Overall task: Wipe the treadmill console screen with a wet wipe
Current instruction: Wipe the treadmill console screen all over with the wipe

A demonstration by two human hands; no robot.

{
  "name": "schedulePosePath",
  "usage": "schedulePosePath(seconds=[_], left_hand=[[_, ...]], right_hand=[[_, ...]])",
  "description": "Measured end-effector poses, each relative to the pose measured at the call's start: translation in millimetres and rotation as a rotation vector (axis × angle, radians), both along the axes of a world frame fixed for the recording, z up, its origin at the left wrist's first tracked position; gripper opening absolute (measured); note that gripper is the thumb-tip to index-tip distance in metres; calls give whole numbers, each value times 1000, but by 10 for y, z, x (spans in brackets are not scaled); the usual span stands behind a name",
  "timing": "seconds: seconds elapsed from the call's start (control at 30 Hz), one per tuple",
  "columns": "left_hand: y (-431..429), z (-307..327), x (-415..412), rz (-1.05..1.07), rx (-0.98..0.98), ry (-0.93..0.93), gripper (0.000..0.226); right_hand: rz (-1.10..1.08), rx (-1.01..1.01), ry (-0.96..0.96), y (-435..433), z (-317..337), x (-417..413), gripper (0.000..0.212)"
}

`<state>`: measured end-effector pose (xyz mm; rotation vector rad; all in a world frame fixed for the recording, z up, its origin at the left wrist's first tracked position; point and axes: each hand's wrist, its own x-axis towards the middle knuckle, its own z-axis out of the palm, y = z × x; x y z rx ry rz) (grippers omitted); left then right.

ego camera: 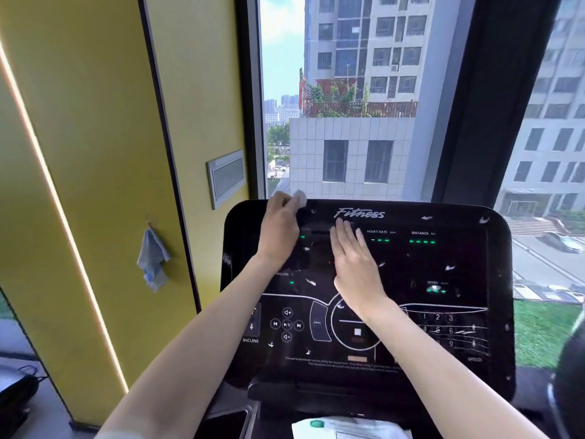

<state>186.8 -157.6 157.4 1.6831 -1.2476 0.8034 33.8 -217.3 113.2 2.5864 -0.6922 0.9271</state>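
Observation:
The black treadmill console screen point(443, 280) fills the middle of the view, speckled with white flecks and smears. My left hand point(278, 229) is at the console's upper left edge and pinches a small balled white wet wipe point(300, 198) at the top rim. My right hand point(354, 264) lies flat on the screen's centre with straight fingers pointing up toward the "Fitness" logo, holding nothing.
A wet wipe pack point(348, 429) with a green lid lies below the console. A dark phone point(221, 423) sits in the tray at lower left. A blue cloth point(153, 261) hangs on the yellow wall. A window stands behind the console.

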Motion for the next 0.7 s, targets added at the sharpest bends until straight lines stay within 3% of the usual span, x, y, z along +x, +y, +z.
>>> schedulePosePath(seconds=[0.07, 0.1, 0.27, 0.3, 0.4, 0.43, 0.57, 0.63, 0.7], left_hand=[[-7, 26, -63, 80, -157, 282, 19], [-26, 38, -141, 93, -178, 315, 21], [-91, -2, -193, -103, 129, -161, 37], [-81, 19, -118, -87, 119, -150, 36], [-41, 69, -32, 68, -66, 140, 29], [-43, 54, -74, 66, -54, 119, 32], [-47, -77, -130, -164, 238, -276, 54], [-46, -16, -20, -135, 213, -231, 50], [-46, 39, -38, -47, 69, -35, 43]], right_hand=[[-1, -2, -13, -10, -16, 13, 78], [6, -3, -28, -15, -24, 18, 75], [1, -30, -15, -32, -15, 8, 70], [-4, -31, -11, -35, -18, 8, 73], [-3, -18, -21, -33, -37, 24, 77], [-4, -18, -21, -30, -41, 29, 77], [-8, -29, -22, -34, -28, 16, 75], [-9, -25, -24, -37, -30, 13, 77], [-6, -18, -27, -30, -37, 21, 77]])
